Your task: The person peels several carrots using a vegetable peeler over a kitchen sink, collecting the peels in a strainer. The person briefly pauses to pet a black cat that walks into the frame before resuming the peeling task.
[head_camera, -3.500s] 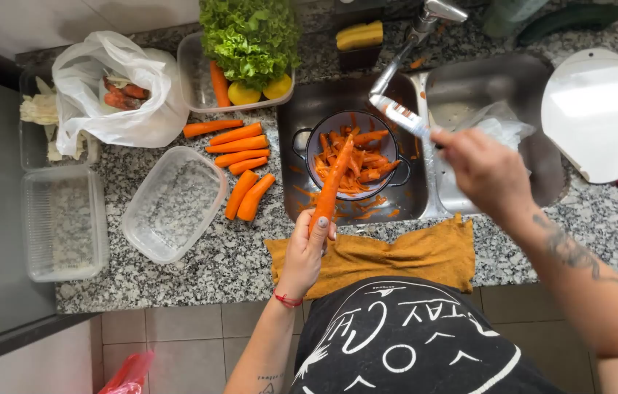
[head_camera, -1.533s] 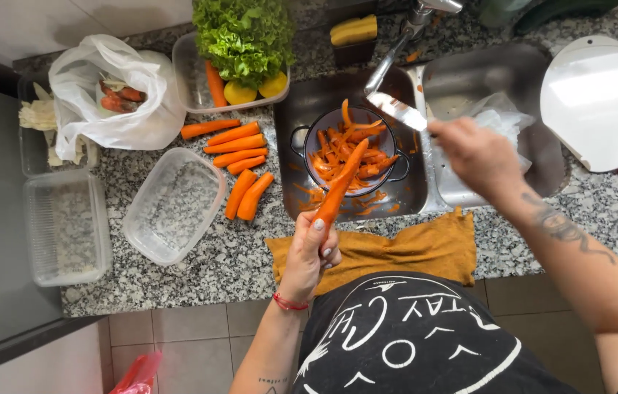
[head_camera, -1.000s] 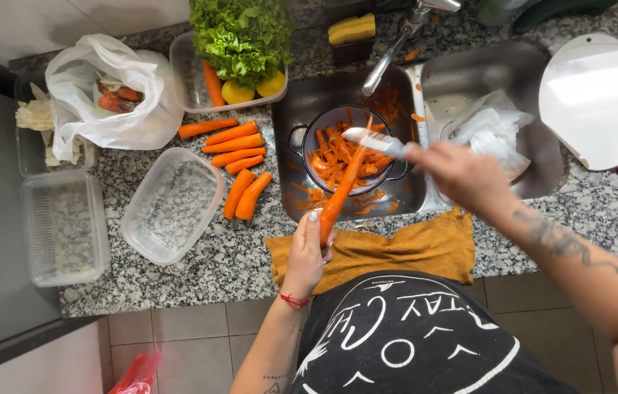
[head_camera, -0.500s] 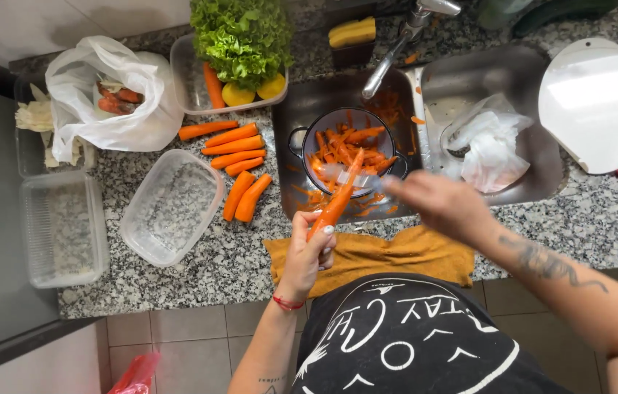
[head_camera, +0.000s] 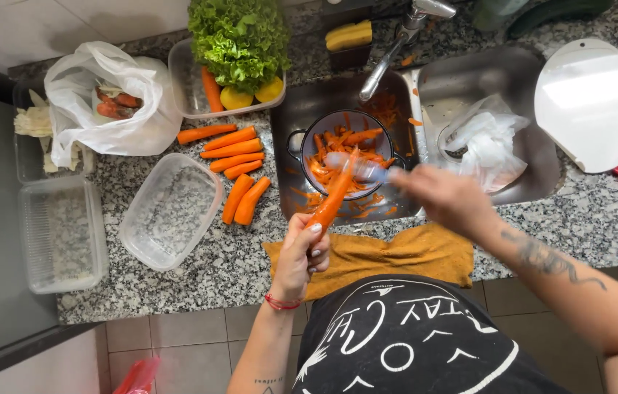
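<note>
My left hand (head_camera: 300, 254) grips the lower end of an orange carrot (head_camera: 332, 201), held tilted over the sink. My right hand (head_camera: 446, 198) holds a peeler (head_camera: 356, 166), blurred with motion, against the carrot's upper part. Below the carrot stands a dark colander (head_camera: 344, 149) in the left sink basin (head_camera: 302, 102), filled with orange peelings. Several peeled carrots (head_camera: 234, 164) lie on the granite counter left of the sink.
An empty clear plastic container (head_camera: 170, 210) and a second one (head_camera: 61, 235) sit at left. A white bag (head_camera: 108, 98), a tub of lettuce (head_camera: 240, 36), a tap (head_camera: 396, 40), a plastic bag (head_camera: 485, 138) in the right basin, a white board (head_camera: 588, 102), a mustard cloth (head_camera: 382, 255).
My right hand with the peeler came down from above the right basin to the carrot and stroked along it toward me. My left hand kept holding the carrot over the colander.
</note>
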